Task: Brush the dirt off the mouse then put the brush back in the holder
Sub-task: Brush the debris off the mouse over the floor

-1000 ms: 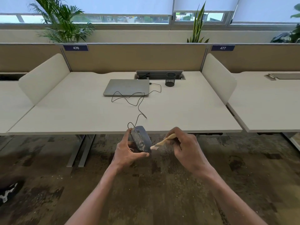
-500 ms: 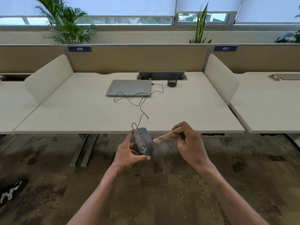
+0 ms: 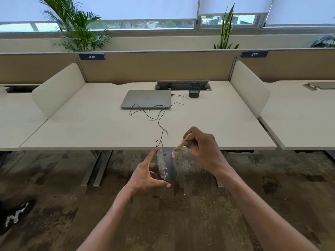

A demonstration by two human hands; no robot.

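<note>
Here my left hand (image 3: 145,175) grips the dusty mouse (image 3: 166,164) just off the tabletop's (image 3: 90,127) near edge, my right hand (image 3: 204,149) pinching the brush (image 3: 179,145), bristles touching it.

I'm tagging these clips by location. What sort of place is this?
Most likely an open-plan office: rows of desks split by partition panels, numbered seat labels, and a closed laptop on the nearest desk.
</note>
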